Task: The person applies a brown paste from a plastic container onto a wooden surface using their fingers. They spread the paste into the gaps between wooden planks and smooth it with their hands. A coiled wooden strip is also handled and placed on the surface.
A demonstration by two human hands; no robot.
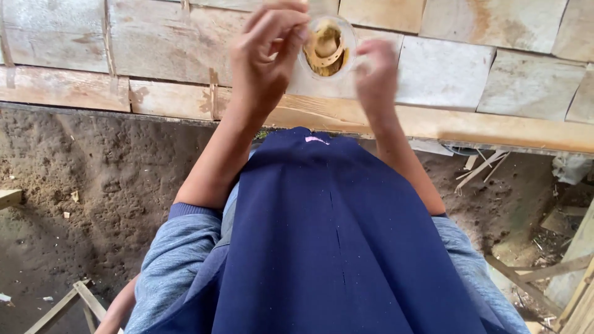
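Observation:
I hold a small round clear container up in front of a wall of wooden boards. Something yellow-brown and curled lies inside it. My left hand pinches its left rim with the fingertips. Slightly blurred, my right hand grips its right edge. Both forearms rise from grey-blue sleeves over a dark blue garment that fills the lower middle of the view.
A long wooden beam runs under the boards. Below it is bare dirt ground. Wood scraps and sticks lie at the right, and a wooden frame stands at the bottom left.

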